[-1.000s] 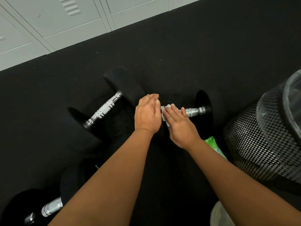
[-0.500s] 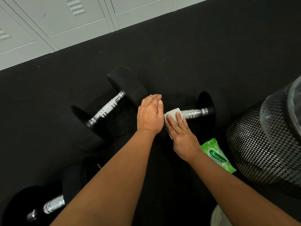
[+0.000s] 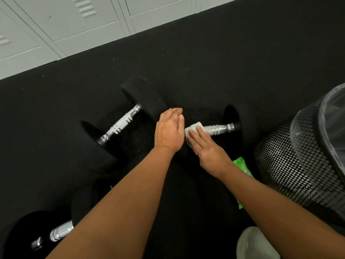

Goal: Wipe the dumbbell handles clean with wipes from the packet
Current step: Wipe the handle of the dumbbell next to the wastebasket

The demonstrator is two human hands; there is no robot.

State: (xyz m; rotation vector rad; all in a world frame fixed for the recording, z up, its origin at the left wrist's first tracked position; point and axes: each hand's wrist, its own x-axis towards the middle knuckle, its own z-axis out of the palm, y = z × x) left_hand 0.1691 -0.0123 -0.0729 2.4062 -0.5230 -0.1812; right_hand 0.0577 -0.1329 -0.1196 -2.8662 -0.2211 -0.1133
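In the head view you are partway through the right-hand black dumbbell's chrome handle (image 3: 220,128). Your right hand (image 3: 209,152) presses a folded white wipe (image 3: 194,128) onto the handle's left end, fingers straight and flat, thumb hidden. Your left hand (image 3: 169,131) lies flat, fingers straight and together, apparently steadying that dumbbell's hidden left head. The handle's right stretch is bare, ribbed and gleaming, probably yet to be covered. The middle dumbbell's chrome handle (image 3: 121,124) and the near-left dumbbell's chrome handle (image 3: 61,231) look shiny, but you cannot tell whether they are wiped. The green wipes packet (image 3: 242,167) lies on the floor under your right forearm, just beside the black mesh bin (image 3: 289,165).
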